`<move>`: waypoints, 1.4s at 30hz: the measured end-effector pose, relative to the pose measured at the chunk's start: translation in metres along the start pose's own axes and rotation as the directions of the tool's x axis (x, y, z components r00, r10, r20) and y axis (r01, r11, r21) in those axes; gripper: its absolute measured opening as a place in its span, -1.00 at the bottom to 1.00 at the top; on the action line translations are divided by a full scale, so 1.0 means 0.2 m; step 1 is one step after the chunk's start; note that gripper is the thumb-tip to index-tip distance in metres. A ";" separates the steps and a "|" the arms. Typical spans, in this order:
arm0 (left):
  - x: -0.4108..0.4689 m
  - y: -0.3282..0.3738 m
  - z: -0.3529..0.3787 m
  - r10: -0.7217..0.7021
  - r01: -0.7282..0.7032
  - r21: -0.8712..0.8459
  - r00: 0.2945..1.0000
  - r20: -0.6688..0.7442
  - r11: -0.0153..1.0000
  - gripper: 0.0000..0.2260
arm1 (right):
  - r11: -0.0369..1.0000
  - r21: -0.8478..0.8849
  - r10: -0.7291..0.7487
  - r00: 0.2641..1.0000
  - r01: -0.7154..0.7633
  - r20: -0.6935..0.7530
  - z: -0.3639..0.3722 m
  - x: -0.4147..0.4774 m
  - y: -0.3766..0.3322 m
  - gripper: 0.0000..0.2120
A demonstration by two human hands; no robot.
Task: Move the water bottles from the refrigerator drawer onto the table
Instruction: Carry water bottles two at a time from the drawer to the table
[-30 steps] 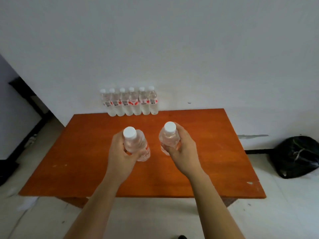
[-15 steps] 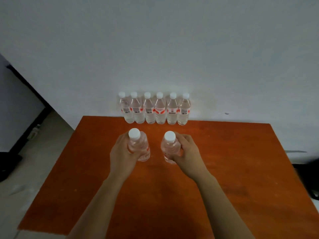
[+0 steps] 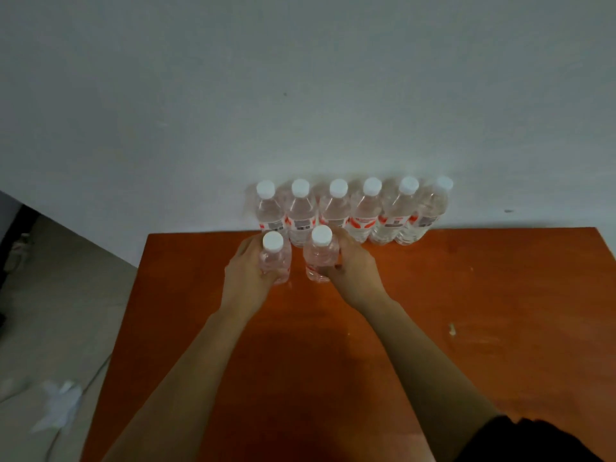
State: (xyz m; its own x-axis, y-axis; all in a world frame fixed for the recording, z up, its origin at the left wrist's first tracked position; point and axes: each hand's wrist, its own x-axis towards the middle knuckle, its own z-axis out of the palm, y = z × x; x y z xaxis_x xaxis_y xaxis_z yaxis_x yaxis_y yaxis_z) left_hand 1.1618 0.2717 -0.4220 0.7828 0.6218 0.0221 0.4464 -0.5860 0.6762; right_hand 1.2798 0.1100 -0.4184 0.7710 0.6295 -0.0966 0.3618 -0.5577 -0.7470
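Observation:
My left hand grips a clear water bottle with a white cap, held upright near the far edge of the orange-brown table. My right hand grips a second such bottle just to its right. Both bottles stand directly in front of a row of several water bottles with red labels, lined up along the table's far edge against the wall. Whether the held bottles touch the tabletop I cannot tell. The refrigerator drawer is out of view.
A white wall rises right behind the bottle row. Grey floor lies left of the table, with a crumpled white scrap and a thin cable on it. A small pale chip marks the tabletop at the right.
Both hands have carried their bottles forward across the table to just in front of the row. The camera has moved closer and looks down more steeply.

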 end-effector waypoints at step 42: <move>-1.13 1.65 0.41 0.690 -0.706 0.127 0.708 0.147 0.697 -0.40 | 0.839 -0.376 -0.070 0.606 -0.394 -0.792 -1.33 -1.91 0.52 -0.45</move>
State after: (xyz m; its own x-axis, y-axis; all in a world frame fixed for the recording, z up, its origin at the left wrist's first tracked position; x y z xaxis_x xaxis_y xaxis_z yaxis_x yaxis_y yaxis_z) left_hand 1.1680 -0.1047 -0.2652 0.9265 -0.0405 0.3740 -0.1860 -0.9134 0.3621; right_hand 1.1631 -0.3320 -0.2842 0.8571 -0.0080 0.5150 0.1964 -0.9192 -0.3412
